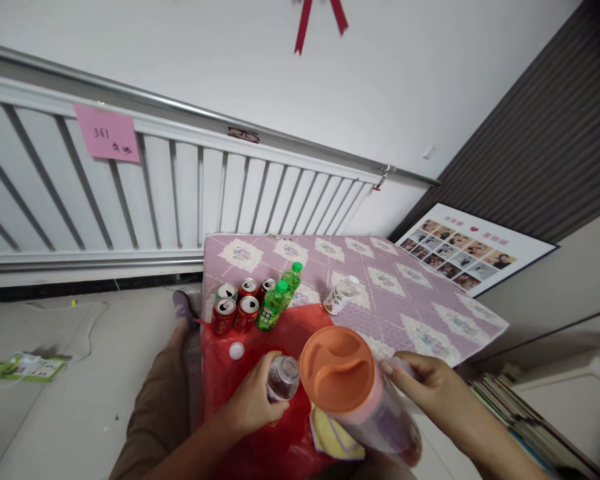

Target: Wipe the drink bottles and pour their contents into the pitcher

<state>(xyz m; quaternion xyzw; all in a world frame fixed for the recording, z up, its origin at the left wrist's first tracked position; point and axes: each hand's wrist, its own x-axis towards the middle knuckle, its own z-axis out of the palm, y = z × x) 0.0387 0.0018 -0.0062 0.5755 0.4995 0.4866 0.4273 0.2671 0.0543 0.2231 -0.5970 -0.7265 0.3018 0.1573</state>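
My left hand (257, 393) is closed round a clear plastic bottle (283, 373), its mouth uncapped and turned toward the pitcher. Dark liquid seems to be inside it. In my right hand (425, 380) is the handle of a clear pitcher (390, 427) with an orange lid (337, 367). The pitcher is tilted, its lid side close to the bottle's mouth, and it holds dark liquid. I cannot tell whether liquid is flowing between them. A white cap (237, 351) lies on the red plastic bag (220, 387). Below the pitcher is a folded yellow cloth (333, 437).
Several opened cans (224, 315) stand at the table's left edge, beside two green bottles (271, 305). A white-labelled bottle (341, 295) is farther right on the floral tablecloth (380, 320). Behind is a white radiator (260, 193). A photo board (467, 250) leans at right, above books (525, 427).
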